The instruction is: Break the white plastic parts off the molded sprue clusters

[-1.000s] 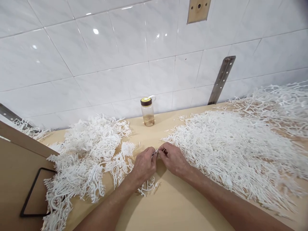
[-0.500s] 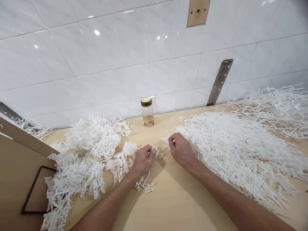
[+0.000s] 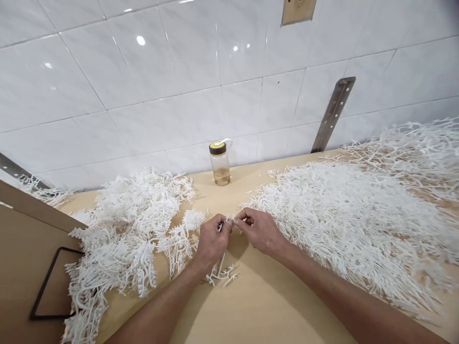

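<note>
My left hand [image 3: 212, 240] is closed in a pinch on a white branched plastic piece [image 3: 223, 275], whose forked end hangs below the fingers. A small dark bit shows between these fingers; I cannot make out what it is. Fingertips of my right hand [image 3: 262, 232] meet the left ones, pinched at the white tip [image 3: 233, 219] of the piece. To the left lies a heap of white branched pieces [image 3: 139, 215], tangled together. Close to my right hand spreads a wide pile of thin white sprigs [image 3: 337, 205].
A clear bottle [image 3: 221, 167] with a dark and yellow lid stands at the back by the tiled wall [image 3: 150, 134]. Metal brackets [image 3: 333, 114] rise at the wall. A brown panel [image 3: 32, 248] with a black frame handle is on the left. More branches [image 3: 423, 153] lie far right.
My right hand has moved left and down from the edge of the right pile to meet my left hand at the white piece. The view has shifted slightly.
</note>
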The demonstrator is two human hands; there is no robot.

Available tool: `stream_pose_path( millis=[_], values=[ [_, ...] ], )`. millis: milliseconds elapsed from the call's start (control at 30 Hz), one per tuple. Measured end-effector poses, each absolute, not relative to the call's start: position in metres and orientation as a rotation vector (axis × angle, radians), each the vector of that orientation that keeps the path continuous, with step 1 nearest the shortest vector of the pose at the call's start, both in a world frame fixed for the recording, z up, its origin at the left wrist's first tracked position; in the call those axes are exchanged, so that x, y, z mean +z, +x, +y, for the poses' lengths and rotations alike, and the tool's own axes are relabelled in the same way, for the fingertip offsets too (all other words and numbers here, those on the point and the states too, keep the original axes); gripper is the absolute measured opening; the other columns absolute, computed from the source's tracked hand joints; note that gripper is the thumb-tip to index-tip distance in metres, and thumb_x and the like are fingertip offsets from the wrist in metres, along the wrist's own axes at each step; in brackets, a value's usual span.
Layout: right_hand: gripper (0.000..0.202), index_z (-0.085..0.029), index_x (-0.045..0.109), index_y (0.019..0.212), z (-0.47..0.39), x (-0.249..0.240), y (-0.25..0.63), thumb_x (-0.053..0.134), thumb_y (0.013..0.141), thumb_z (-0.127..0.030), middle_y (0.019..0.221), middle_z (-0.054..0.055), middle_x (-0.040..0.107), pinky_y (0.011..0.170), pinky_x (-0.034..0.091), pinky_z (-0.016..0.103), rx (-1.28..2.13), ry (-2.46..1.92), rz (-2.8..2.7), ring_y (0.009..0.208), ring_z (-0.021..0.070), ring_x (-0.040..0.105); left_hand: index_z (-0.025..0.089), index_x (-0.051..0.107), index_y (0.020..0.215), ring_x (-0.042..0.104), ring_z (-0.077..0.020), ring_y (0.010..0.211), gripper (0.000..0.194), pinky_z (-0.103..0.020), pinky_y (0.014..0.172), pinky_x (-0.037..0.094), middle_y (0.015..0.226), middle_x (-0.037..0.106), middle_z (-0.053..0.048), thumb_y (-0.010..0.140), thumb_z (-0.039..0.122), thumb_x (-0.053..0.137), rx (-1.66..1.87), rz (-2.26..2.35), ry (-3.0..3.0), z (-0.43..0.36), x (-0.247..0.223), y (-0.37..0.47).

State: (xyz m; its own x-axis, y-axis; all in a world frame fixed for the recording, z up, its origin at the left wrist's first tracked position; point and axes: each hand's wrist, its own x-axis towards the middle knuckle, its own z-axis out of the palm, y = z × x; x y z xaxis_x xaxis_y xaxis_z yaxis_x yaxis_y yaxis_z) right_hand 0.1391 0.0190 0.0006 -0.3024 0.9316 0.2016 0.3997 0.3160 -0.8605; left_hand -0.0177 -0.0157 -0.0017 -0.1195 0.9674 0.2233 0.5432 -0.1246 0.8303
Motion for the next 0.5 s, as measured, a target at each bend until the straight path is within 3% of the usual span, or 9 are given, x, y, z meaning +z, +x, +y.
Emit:
stream_pose_path(
  millis=[167, 500],
  values=[
    [0.019, -0.019, 0.066, 0.08, 0.0182, 0.0022, 0.1391, 0.057, 0.083, -0.037, 0.064, -0.002, 0.061, 0.034, 0.042, 0.022, 1.191, -1.233, -1.744, 0.037, 0.0098, 0.052, 0.018, 0.061, 0.067, 0.053, -0.0136, 0.063, 0.028, -0.025, 0.063, 0.04, 0.063, 0.06, 0.002, 0.084, 0.039, 0.055, 1.205, 1.664, 1.534, -0.0134, -0.0015, -0.0194],
    [0.019, -0.018, 0.061, 0.079, 0.0181, 0.0028, 0.1399, 0.058, 0.085, -0.036, 0.066, -0.002, 0.058, 0.034, 0.042, 0.02, 1.251, -1.2, -1.758, 0.041, 0.0084, 0.05, 0.017, 0.061, 0.064, 0.053, -0.0144, 0.061, 0.03, -0.026, 0.063, 0.04, 0.061, 0.062, 0.0, 0.079, 0.043, 0.058, 1.177, 1.626, 1.48, -0.011, 0.0012, -0.0186]
  ],
)
